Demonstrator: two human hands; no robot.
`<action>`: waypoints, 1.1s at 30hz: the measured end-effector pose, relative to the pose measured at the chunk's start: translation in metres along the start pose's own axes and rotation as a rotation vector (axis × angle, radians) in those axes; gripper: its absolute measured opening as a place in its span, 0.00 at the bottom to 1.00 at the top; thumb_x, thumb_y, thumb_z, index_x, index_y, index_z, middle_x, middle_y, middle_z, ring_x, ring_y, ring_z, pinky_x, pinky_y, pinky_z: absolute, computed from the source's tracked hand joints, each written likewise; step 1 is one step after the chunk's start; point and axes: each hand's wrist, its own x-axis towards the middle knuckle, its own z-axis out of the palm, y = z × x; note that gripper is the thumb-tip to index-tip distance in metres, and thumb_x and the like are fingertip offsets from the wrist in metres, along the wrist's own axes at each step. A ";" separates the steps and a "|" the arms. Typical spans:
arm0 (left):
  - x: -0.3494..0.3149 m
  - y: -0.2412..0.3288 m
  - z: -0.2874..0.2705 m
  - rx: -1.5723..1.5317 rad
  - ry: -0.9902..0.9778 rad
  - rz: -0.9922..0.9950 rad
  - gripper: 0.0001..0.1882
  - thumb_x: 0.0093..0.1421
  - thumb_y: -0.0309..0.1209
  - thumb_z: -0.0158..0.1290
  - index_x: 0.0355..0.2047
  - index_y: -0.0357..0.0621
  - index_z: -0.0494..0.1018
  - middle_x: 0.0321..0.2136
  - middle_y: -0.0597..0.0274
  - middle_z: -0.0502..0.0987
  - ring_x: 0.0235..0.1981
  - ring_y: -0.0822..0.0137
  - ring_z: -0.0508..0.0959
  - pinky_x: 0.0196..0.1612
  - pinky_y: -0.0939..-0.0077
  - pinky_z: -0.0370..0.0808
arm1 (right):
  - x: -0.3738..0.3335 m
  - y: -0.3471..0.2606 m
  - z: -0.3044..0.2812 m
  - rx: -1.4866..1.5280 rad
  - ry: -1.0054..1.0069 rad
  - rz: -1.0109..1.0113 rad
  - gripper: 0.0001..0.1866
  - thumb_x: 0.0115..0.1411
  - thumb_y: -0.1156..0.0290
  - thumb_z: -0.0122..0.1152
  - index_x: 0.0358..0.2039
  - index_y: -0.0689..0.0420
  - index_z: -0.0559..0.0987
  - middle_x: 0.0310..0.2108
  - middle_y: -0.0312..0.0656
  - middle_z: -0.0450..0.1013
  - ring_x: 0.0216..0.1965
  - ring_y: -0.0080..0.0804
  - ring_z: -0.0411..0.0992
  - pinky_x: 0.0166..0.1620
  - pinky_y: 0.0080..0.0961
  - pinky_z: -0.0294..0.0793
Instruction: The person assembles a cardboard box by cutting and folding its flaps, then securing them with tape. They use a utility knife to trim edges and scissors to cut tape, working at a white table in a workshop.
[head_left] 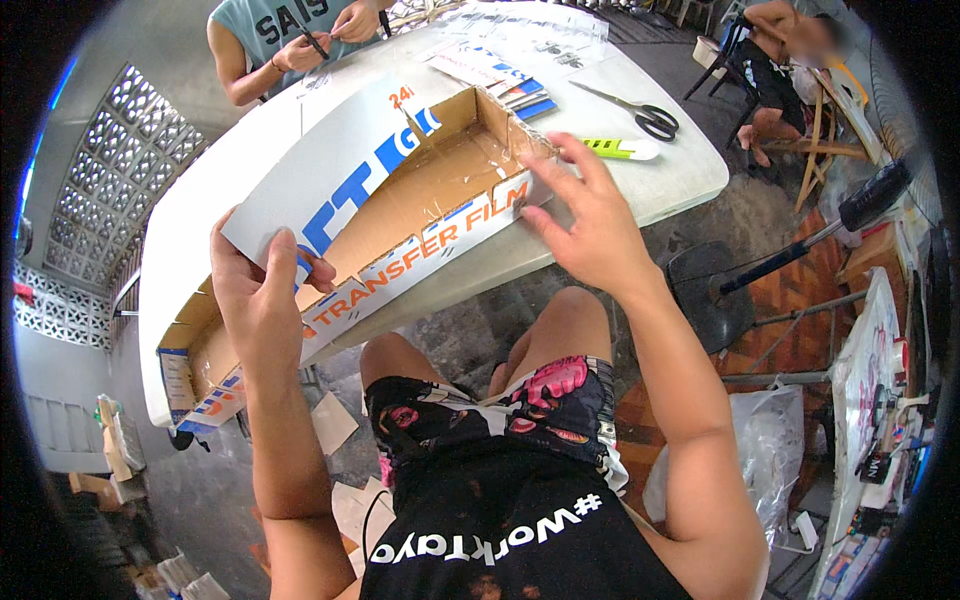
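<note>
A long, shallow cardboard box [420, 255], brown inside with orange and blue print on its white outer wall, lies slantwise along the near table edge. My left hand [262, 290] is closed on the near end of a white cardboard strip [310, 170] with blue lettering, thumb on top. The strip is raised at a slant over the box and covers part of its far side. At the box's right end, my right hand [590, 215] grips the corner, thumb against the outer wall and fingers over the rim. Clear tape shows inside the box.
On the white table [680, 180] lie scissors [655, 118], a yellow-green cutter [612, 149] and plastic sheets [540, 35]. Across it, a co-worker's hands [325, 42] hold a dark tool. Another person [770, 80] sits at far right. A dark stool [708, 290] stands right of me.
</note>
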 end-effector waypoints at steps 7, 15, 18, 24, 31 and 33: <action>-0.003 -0.006 -0.002 -0.058 0.027 -0.021 0.17 0.69 0.22 0.49 0.55 0.30 0.60 0.32 0.51 0.75 0.24 0.67 0.80 0.24 0.74 0.80 | -0.007 -0.011 0.007 0.052 -0.015 0.086 0.26 0.55 0.68 0.72 0.55 0.53 0.78 0.59 0.52 0.67 0.49 0.50 0.75 0.52 0.38 0.76; 0.011 -0.006 -0.011 -0.076 -0.124 -0.008 0.16 0.70 0.26 0.48 0.55 0.29 0.65 0.34 0.52 0.77 0.27 0.67 0.81 0.27 0.75 0.81 | -0.006 -0.011 -0.003 0.088 0.118 -0.005 0.23 0.56 0.68 0.73 0.51 0.58 0.79 0.54 0.51 0.71 0.46 0.45 0.76 0.49 0.35 0.76; 0.038 -0.002 -0.023 0.005 -0.329 -0.159 0.13 0.71 0.27 0.47 0.52 0.30 0.69 0.33 0.54 0.78 0.29 0.68 0.81 0.29 0.77 0.81 | 0.006 -0.025 -0.015 0.488 0.189 0.147 0.18 0.60 0.67 0.71 0.47 0.62 0.80 0.45 0.47 0.76 0.43 0.33 0.76 0.47 0.28 0.76; 0.135 -0.019 0.019 0.180 -0.815 -0.045 0.06 0.70 0.27 0.50 0.42 0.35 0.71 0.30 0.58 0.79 0.30 0.70 0.80 0.34 0.77 0.80 | 0.008 -0.060 -0.031 0.662 -0.011 0.415 0.11 0.65 0.68 0.67 0.37 0.63 0.81 0.25 0.37 0.77 0.26 0.18 0.73 0.31 0.19 0.71; 0.194 -0.063 0.086 0.408 -0.846 0.282 0.09 0.62 0.24 0.57 0.42 0.33 0.74 0.34 0.64 0.79 0.37 0.71 0.78 0.43 0.76 0.75 | 0.021 -0.079 -0.018 0.277 0.148 0.348 0.09 0.64 0.71 0.64 0.33 0.65 0.80 0.22 0.44 0.77 0.22 0.26 0.74 0.28 0.27 0.73; 0.195 -0.070 0.096 0.367 -0.833 0.179 0.10 0.61 0.23 0.58 0.43 0.34 0.75 0.38 0.63 0.80 0.39 0.71 0.78 0.45 0.75 0.76 | 0.022 -0.077 -0.011 0.225 0.160 0.310 0.08 0.63 0.72 0.64 0.31 0.65 0.79 0.22 0.47 0.77 0.21 0.32 0.76 0.28 0.29 0.74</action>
